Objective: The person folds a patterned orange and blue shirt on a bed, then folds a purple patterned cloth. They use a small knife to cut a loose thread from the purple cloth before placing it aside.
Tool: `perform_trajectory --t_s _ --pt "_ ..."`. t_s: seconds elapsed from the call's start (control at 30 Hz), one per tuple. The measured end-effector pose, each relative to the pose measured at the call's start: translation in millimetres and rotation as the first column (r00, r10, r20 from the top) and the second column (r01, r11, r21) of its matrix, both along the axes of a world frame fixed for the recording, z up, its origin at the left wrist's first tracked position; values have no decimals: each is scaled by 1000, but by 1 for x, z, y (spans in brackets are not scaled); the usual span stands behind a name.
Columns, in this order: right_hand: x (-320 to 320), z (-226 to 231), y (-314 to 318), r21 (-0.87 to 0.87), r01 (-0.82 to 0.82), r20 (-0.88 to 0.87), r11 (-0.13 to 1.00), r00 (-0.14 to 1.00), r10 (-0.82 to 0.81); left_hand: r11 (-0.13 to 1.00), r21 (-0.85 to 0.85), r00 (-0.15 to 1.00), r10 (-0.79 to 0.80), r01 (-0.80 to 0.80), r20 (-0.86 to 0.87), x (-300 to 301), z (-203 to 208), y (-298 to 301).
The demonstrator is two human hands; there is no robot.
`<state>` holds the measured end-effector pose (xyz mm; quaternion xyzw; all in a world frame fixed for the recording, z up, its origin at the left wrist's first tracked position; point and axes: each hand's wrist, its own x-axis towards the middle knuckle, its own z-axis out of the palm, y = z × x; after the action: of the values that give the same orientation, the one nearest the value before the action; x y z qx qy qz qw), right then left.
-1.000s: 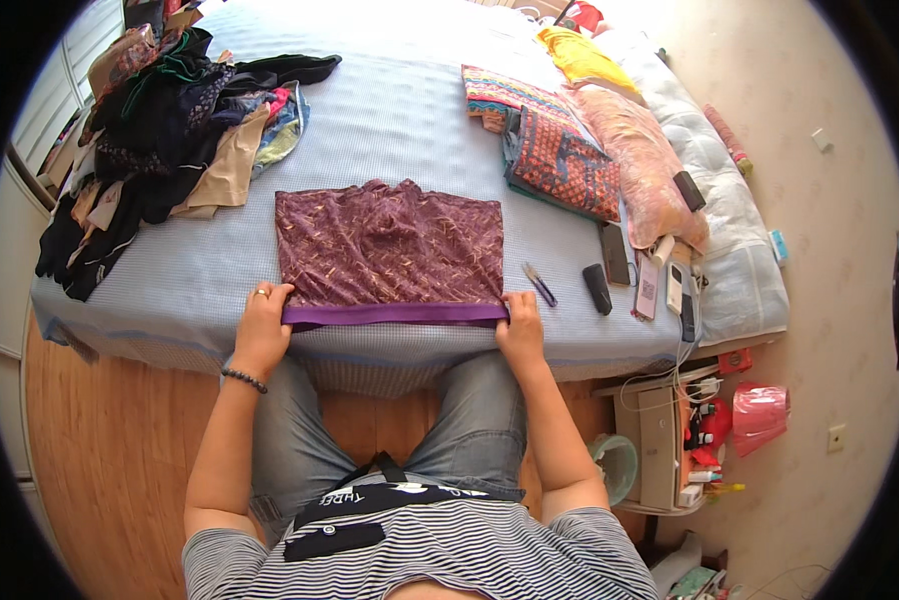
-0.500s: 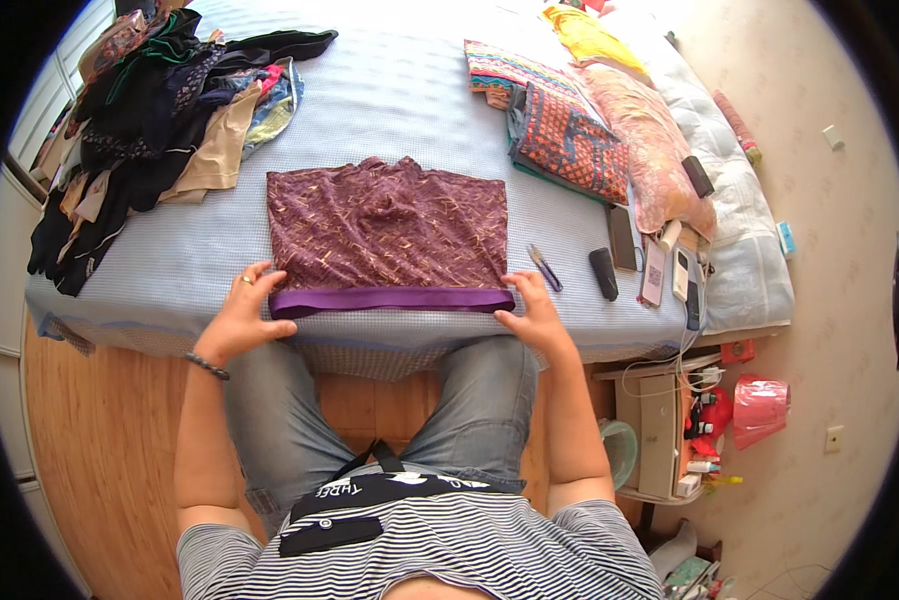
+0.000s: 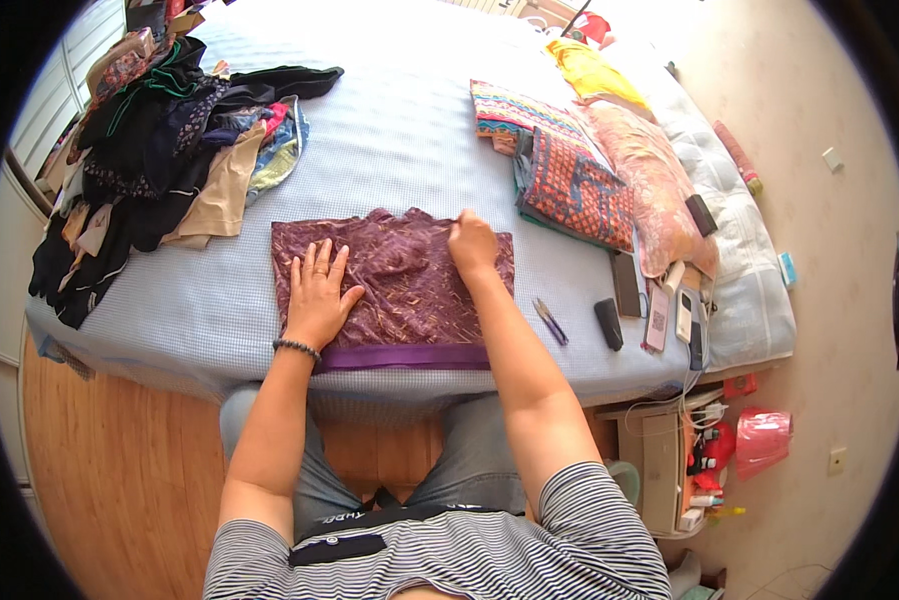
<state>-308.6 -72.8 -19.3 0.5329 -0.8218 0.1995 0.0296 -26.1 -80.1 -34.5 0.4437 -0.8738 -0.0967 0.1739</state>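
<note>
A maroon garment (image 3: 399, 305) with a gold fleck pattern lies spread on the bed in front of me, its purple band (image 3: 409, 356) toward the near edge. My left hand (image 3: 314, 295) rests palm down on its left part, fingers spread. At the garment's far edge, right of the middle, my right hand (image 3: 472, 245) is closed on the fabric. The cloth bunches up a little between the two hands. To the right, a pair of thread snips (image 3: 549, 322) lies apart from the garment.
A heap of mixed clothes (image 3: 159, 150) covers the bed's left side. Folded patterned garments (image 3: 574, 190) lie at the right, near a pink pillow (image 3: 639, 180). A dark case (image 3: 607, 324), phones (image 3: 656, 318) and cables sit near the right edge. A bedside cabinet (image 3: 649, 450) stands below.
Both hands have left the purple band and reached farther over the garment. The left now lies flat on it; the right has closed on the far edge. My view has shifted slightly.
</note>
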Motion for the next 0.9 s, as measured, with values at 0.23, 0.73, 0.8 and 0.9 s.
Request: perform_trajectory --t_s 0.23,0.73,0.8,0.9 --pt "18 5 -18 -290 -112 -46 950 994 103 997 47 995 57 -53 -76 6 9 -10" --pt "127 19 5 -463 -401 -156 791 915 373 845 62 836 534 -530 -127 55 10 -51" --pt "179 19 44 -419 -547 -87 724 818 568 862 35 848 504 -506 -160 50 8 -56" --pt "238 16 96 -202 -715 20 669 680 733 881 45 855 468 -470 -226 45 -1 -68"
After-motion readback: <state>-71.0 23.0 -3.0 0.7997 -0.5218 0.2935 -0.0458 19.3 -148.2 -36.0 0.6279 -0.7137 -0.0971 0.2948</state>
